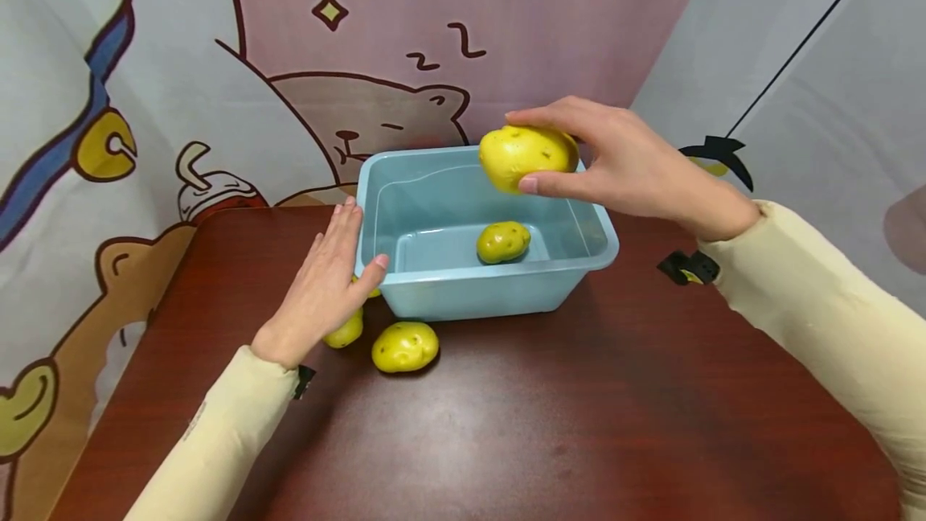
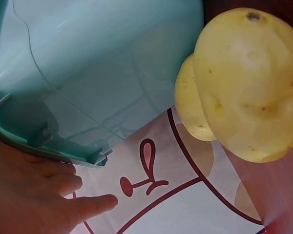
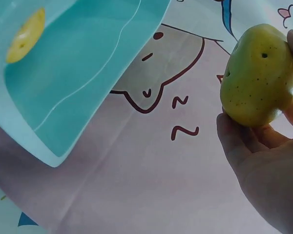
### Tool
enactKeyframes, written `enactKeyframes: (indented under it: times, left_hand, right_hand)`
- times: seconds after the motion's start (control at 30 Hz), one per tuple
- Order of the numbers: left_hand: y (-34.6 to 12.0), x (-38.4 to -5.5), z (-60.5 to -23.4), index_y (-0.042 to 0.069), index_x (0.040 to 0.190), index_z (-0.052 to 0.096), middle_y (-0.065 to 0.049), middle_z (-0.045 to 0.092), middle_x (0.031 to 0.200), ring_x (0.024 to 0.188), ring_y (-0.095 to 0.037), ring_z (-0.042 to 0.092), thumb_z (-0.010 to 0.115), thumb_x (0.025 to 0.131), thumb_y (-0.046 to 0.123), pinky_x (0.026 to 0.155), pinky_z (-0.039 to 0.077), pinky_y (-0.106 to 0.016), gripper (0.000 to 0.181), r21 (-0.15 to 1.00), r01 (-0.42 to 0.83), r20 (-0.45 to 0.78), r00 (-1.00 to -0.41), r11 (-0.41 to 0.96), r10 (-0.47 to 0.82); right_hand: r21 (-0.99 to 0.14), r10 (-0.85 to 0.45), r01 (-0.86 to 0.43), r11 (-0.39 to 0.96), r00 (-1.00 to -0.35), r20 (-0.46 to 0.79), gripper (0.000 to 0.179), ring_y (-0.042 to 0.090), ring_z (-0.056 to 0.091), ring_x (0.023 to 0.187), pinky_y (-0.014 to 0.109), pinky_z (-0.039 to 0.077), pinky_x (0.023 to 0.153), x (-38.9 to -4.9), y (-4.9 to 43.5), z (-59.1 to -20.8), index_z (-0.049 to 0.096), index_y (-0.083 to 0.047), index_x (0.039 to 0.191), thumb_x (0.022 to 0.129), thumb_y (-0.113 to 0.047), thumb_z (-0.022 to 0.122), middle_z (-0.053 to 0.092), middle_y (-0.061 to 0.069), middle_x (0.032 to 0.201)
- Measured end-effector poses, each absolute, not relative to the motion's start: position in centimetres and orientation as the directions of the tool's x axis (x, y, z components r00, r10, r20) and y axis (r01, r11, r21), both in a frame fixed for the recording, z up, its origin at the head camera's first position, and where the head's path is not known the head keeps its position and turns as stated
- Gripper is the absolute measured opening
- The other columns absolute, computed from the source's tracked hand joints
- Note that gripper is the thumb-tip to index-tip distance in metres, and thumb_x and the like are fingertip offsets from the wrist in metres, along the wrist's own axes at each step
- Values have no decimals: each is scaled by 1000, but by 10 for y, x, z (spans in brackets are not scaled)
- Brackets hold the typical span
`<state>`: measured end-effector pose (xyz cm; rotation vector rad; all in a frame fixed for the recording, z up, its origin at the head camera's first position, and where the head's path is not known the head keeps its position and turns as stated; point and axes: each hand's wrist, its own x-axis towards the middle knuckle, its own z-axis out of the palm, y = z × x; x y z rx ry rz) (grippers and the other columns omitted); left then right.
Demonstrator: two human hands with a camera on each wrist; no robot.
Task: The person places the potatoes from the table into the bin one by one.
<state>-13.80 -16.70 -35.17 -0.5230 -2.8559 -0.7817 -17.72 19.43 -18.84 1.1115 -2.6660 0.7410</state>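
Above the back right part of a light blue plastic basin [image 1: 477, 293], my right hand [image 1: 625, 159] grips a yellow potato [image 1: 524, 155] between thumb and fingers. The right wrist view also shows this potato [image 3: 259, 78] in the fingers. Inside the basin one potato [image 1: 503, 242] lies on the bottom. With fingers straight, my left hand [image 1: 321, 288] rests against the basin's left rim. Close to it on the table are a potato [image 1: 405, 346] in front of the basin and another potato [image 1: 344, 332] partly hidden by the hand.
A dark red-brown table [image 1: 463, 432] carries the basin. Behind and beside it hangs a cloth [image 1: 579, 14] printed with cartoon bears. In the left wrist view a large potato [image 2: 251, 87] overlaps a second one beside the basin's wall. Dark straps sit at both wrists.
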Motion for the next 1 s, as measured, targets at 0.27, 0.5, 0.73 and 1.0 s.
enactKeyframes:
  times: [0.27,0.5,0.73,1.0]
  left_hand:
    - [-168,-138,-353,-1,164,16,-10,6,173,159,-27,4,41,107,55,121,18,-66,84,464,363,219,-931,808,292]
    - [-167,-138,-353,0,164,15,-10,5,173,160,-25,3,41,106,57,122,16,-63,85,468,357,212,-934,809,289]
    - [-168,-137,-353,0,165,15,-10,5,173,160,-25,3,40,106,58,121,18,-65,86,463,353,206,-935,813,288]
    - [-168,-138,-351,1,165,14,-10,5,173,160,-26,3,40,106,59,122,18,-64,86,461,358,213,-933,812,291]
  right_hand:
    - [-421,-638,-689,590,-717,280,61,13,51,99,34,41,80,-204,177,-193,56,-24,151,95,-39,76,63,-4,124]
    - [-432,-661,-682,590,-715,227,63,17,54,111,39,44,90,-228,164,-210,56,-21,151,94,-40,77,61,0,137]
    - [-422,-692,-681,598,-705,158,66,19,55,118,39,46,94,-240,154,-227,56,-18,151,93,-41,77,60,3,142]
    - [-425,-700,-663,617,-708,88,65,20,54,113,39,45,91,-251,148,-235,54,-20,152,94,-44,75,59,3,140]
